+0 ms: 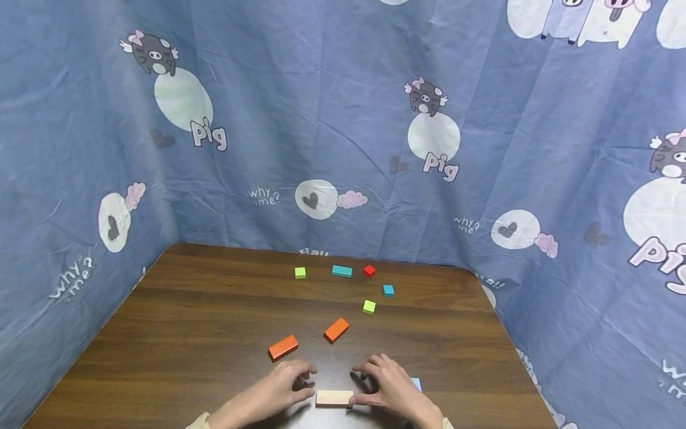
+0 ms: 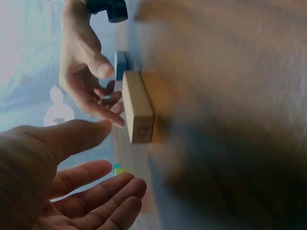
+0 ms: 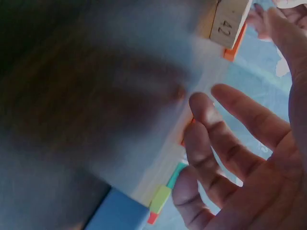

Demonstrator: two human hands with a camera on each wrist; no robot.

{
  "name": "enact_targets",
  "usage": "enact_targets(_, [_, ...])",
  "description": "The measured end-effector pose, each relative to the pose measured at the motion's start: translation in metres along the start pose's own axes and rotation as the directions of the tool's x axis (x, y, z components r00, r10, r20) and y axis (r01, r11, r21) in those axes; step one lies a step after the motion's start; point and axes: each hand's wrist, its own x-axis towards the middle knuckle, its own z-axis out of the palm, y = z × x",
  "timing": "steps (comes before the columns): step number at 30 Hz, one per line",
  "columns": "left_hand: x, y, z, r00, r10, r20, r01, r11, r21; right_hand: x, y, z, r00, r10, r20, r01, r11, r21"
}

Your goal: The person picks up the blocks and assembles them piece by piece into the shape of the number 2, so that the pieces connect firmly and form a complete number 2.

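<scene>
A pale wooden block (image 1: 333,398) lies flat near the table's front edge; the right wrist view shows the number 42 on one end of that block (image 3: 226,24). My left hand (image 1: 281,384) is just left of it, fingers loosely bent and thumb apart, holding nothing. On the other side, my right hand (image 1: 393,387) has its thumb tip right at the block's right end, while its fingers curve forward, away from the block. In the left wrist view the block (image 2: 139,103) stands between both hands. A light-blue block (image 1: 416,383) is partly hidden behind my right hand.
Two orange blocks (image 1: 283,347) (image 1: 336,330) lie beyond the hands. Farther back are a green cube (image 1: 369,307), a blue cube (image 1: 388,291), a red cube (image 1: 369,270), a teal block (image 1: 342,271) and another green cube (image 1: 300,273). A blue printed curtain (image 1: 364,137) surrounds the wooden table (image 1: 214,310).
</scene>
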Motion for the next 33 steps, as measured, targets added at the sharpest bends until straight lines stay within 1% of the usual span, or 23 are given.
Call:
enact_targets(2, [0.0,0.001,0.004,1.0,0.006,0.019,-0.006,1.0,0.006,0.0,-0.003,0.002,1.0,-0.007,0.005,0.007,1.0,0.015])
enact_targets(4, [0.0,0.002,0.008,0.999,0.002,0.048,-0.003,1.0,0.006,0.001,-0.005,0.002,1.0,0.002,0.027,-0.003,0.999,0.034])
enact_targets(8, [0.002,0.004,0.013,0.995,-0.024,0.1,0.024,1.0,0.007,0.003,-0.007,0.001,0.997,0.017,0.07,-0.024,0.995,0.096])
enact_targets(12, [0.003,0.006,0.016,0.991,-0.057,0.119,0.059,0.998,-0.008,0.004,-0.009,0.001,0.993,0.021,0.113,-0.037,0.988,0.147])
enact_targets(15, [0.004,0.006,0.017,0.987,-0.09,0.131,0.094,0.995,-0.028,0.004,-0.011,0.003,0.993,0.016,0.12,-0.037,0.984,0.173])
enact_targets(16, [0.004,0.007,0.018,0.986,-0.099,0.132,0.104,0.994,-0.036,0.004,-0.011,0.003,0.993,0.013,0.12,-0.034,0.984,0.177])
enact_targets(19, [0.004,0.006,0.02,0.988,-0.099,0.12,0.106,0.993,-0.054,0.002,-0.012,0.005,0.992,0.012,0.123,-0.035,0.982,0.185])
enact_targets(23, [0.002,0.004,0.023,0.995,-0.062,0.083,0.068,0.995,-0.068,0.001,-0.013,0.006,0.991,0.018,0.131,-0.042,0.982,0.183])
enact_targets(25, [0.002,0.004,0.024,0.996,-0.054,0.073,0.059,0.996,-0.063,0.001,-0.013,0.006,0.99,0.025,0.14,-0.05,0.982,0.182])
enact_targets(29, [0.004,0.005,0.026,0.994,-0.075,0.076,0.079,0.995,-0.052,0.004,-0.013,0.006,0.988,0.035,0.152,-0.064,0.979,0.191])
enact_targets(33, [0.005,0.006,0.026,0.992,-0.092,0.084,0.096,0.994,-0.046,0.005,-0.012,0.005,0.993,0.002,0.118,-0.025,0.982,0.19])
